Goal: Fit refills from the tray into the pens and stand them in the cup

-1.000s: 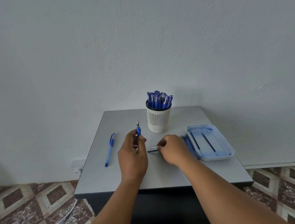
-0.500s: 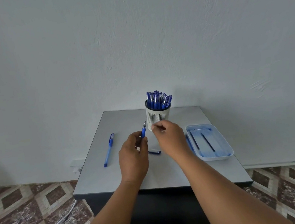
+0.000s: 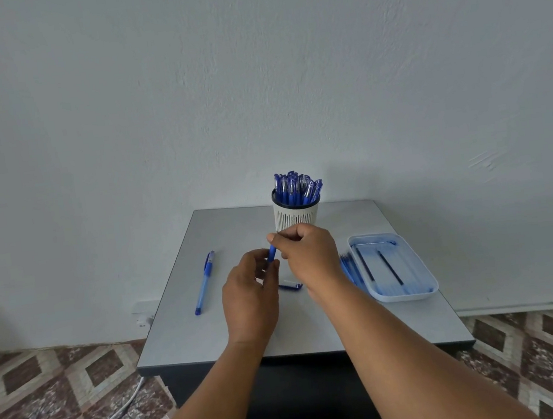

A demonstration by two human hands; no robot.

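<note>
Between both pinching hands, left and right, slim blue pen, upright.

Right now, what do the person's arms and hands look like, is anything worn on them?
Both forearms are bare as far as the picture shows: no sleeves, gloves, watch or bracelets. No rings show on the left hand or the right hand. No markings or cables are on them.

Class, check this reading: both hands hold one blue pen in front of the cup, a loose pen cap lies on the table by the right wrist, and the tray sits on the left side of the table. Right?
One slip: the tray sits on the right side of the table, as the head view shows. The rest stands: left hand and right hand hold the blue pen before the cup; the cap lies by the right wrist.
</note>
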